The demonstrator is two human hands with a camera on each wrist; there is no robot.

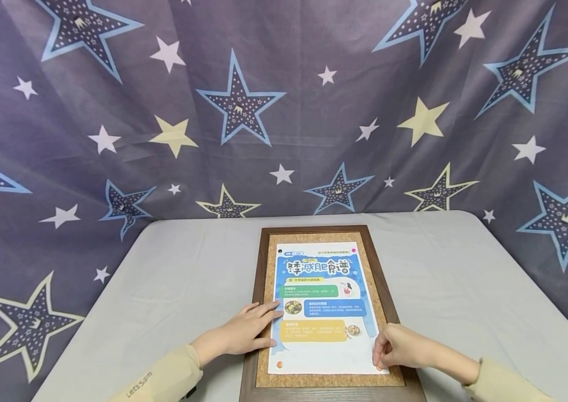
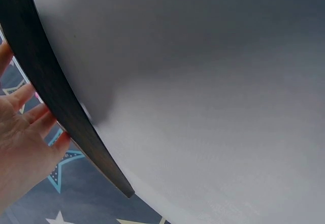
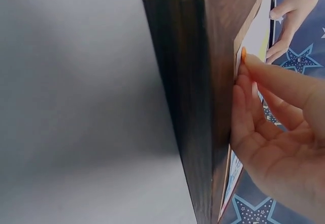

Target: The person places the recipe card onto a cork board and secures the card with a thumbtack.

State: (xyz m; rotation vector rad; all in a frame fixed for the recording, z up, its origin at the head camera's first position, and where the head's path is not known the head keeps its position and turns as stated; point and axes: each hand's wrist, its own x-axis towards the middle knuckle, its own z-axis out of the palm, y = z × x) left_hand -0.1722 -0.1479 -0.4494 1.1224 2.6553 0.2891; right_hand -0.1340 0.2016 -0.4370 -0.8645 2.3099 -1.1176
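Observation:
A printed poster [image 1: 326, 357] lies on a cork board [image 1: 314, 381] with a dark wooden frame [image 1: 289, 395]. My left hand [image 1: 249, 328] rests with spread fingers over the frame's left side, fingertips on the poster's left edge. At the poster's lower right corner, my right hand [image 1: 398, 347] pinches an orange thumbtack [image 3: 244, 54] between thumb and fingers. Its other fingers lie against the frame in the right wrist view. A black thumbtack [image 1: 280, 251] sits in the upper left corner, a pink thumbtack [image 1: 354, 250] in the upper right and an orange-and-white thumbtack [image 1: 279, 364] in the lower left.
The board lies on a table with a pale grey cloth [image 1: 193, 262], close to the table's front. Behind the table hangs a dark curtain [image 1: 284, 151] patterned with stars.

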